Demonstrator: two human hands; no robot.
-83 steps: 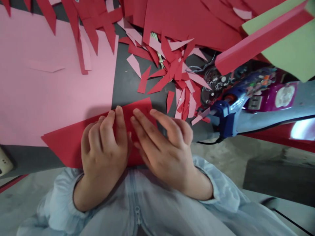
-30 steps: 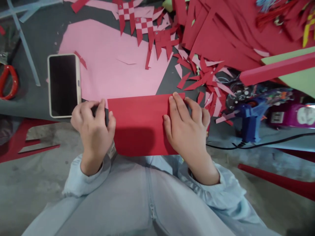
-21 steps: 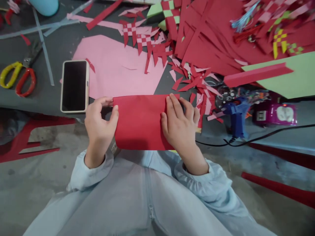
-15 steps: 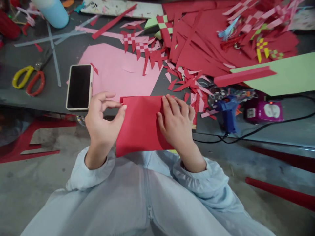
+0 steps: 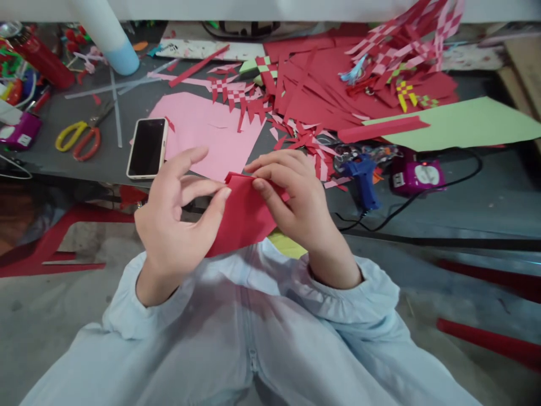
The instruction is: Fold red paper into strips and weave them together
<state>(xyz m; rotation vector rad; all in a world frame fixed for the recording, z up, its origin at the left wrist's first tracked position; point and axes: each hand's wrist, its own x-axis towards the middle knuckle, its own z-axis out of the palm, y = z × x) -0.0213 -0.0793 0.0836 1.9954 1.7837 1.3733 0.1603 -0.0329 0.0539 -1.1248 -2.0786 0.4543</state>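
A sheet of red paper [image 5: 245,211] is held between my hands at the front edge of the table, with a narrow fold along its upper edge. My left hand [image 5: 180,220] pinches the upper left corner between thumb and fingers, the index finger raised. The thumb and fingertips of my right hand [image 5: 291,194] close on the folded edge farther right; that hand covers the sheet's right part. Beneath the sheet, a bit of yellow-green material [image 5: 287,245] shows over my lap. Beyond my hands lies a pink paper sheet [image 5: 211,135].
Left of the pink sheet are a phone [image 5: 147,148] and scissors [image 5: 87,132]. A blue glue gun [image 5: 362,179] and purple power adapter [image 5: 417,176] with a black cable lie right. Red paper sheets [image 5: 321,84], paper scraps [image 5: 306,135] and green paper [image 5: 460,125] cover the back.
My right hand has gone from lying flat on the red paper to gripping its upper edge. The left hand still pinches the corner. The view has tilted up, showing more of the table's back.
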